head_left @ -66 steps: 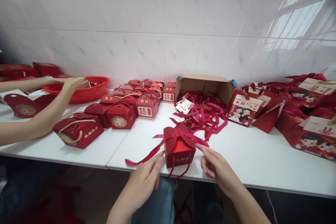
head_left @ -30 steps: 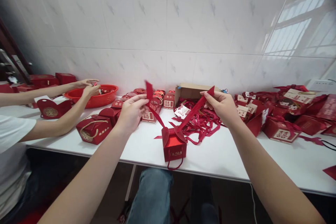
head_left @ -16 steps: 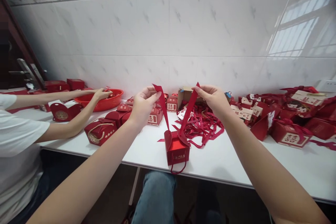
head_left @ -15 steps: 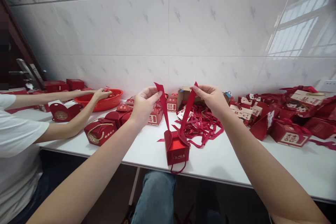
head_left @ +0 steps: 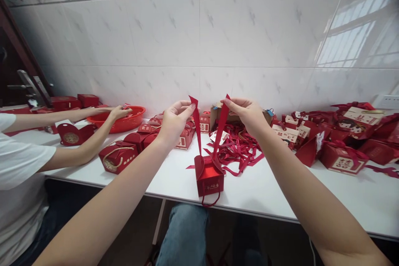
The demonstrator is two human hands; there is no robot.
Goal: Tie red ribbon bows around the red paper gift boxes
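Note:
A small red gift box (head_left: pixel 210 181) stands near the front edge of the white table, with a thin cord handle hanging over its front. Two ends of a dark red ribbon (head_left: pixel 220 129) rise from its top in a narrow V. My left hand (head_left: pixel 177 121) pinches the left end between thumb and fingers. The right end is pinched by my right hand (head_left: pixel 246 113). Both hands are above the box, held apart. Just behind the box lies a tangled heap of loose red ribbons (head_left: pixel 241 149).
On the left, a co-worker's hands (head_left: pixel 116 112) are over an orange-red basin (head_left: pixel 124 124). Several red boxes (head_left: pixel 117 157) sit between us. More decorated boxes (head_left: pixel 344 158) are piled at the right. An open cardboard box (head_left: pixel 215 113) stands by the tiled wall.
My hands have come slightly closer together and a little higher, still pinching the ribbon ends. The gift box stays in its place on the table.

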